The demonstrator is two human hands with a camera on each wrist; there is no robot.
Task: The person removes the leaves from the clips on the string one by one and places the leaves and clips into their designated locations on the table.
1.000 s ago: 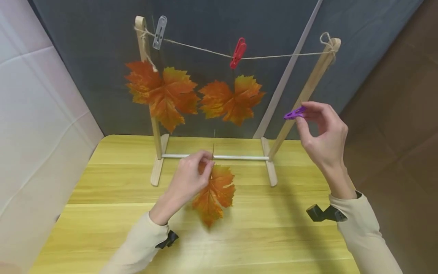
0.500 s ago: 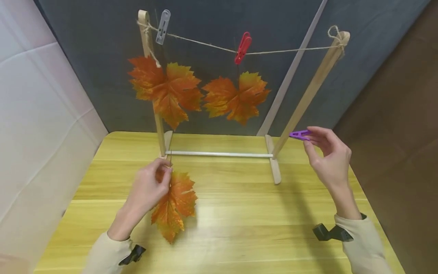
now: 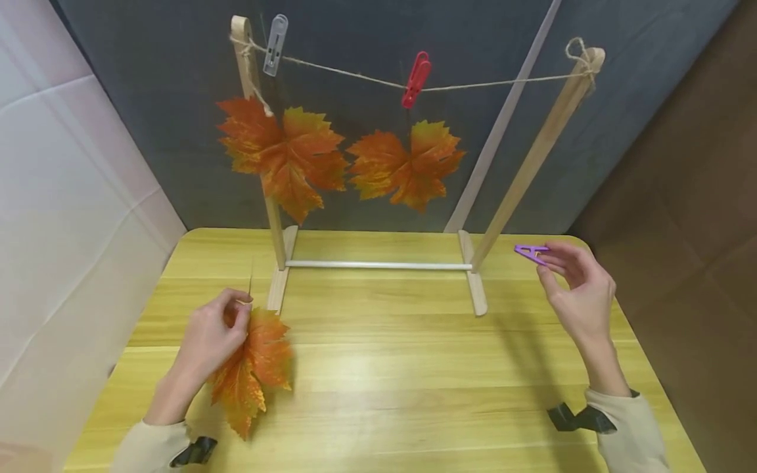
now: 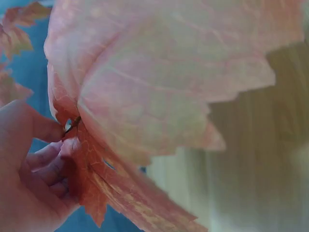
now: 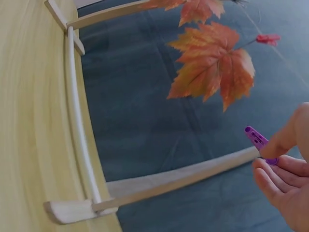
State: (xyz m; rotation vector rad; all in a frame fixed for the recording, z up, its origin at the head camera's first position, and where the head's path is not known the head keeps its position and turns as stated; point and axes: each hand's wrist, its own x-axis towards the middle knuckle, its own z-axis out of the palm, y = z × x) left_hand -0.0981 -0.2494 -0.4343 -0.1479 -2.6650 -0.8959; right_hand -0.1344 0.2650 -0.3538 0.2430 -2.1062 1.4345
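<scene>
My left hand [image 3: 209, 341] pinches the stem of an orange artificial maple leaf [image 3: 263, 355] over the left side of the table. In the left wrist view the leaf [image 4: 159, 82] fills much of the picture, thumb and finger meeting at its stem. On the right, my right hand [image 3: 582, 289] pinches a purple clothespin [image 3: 530, 252] by one end, its other end pointing left. Two more leaves hang from the twine [image 3: 343, 73]: the left leaf [image 3: 290, 157] below a clear clothespin [image 3: 275, 45], the middle leaf [image 3: 411, 164] below a red clothespin [image 3: 416, 80].
A wooden stand has a left post [image 3: 273, 223], a right post [image 3: 538, 157] and a white crossbar [image 3: 378, 265] low between them. It stands at the back of the wood-grain table [image 3: 378, 387]. Behind hangs a dark grey backdrop [image 3: 355, 33].
My left hand has carried its leaf leftward and toward me, away from the middle of the stand. My right hand has lowered with the purple clothespin and drifted slightly right.
</scene>
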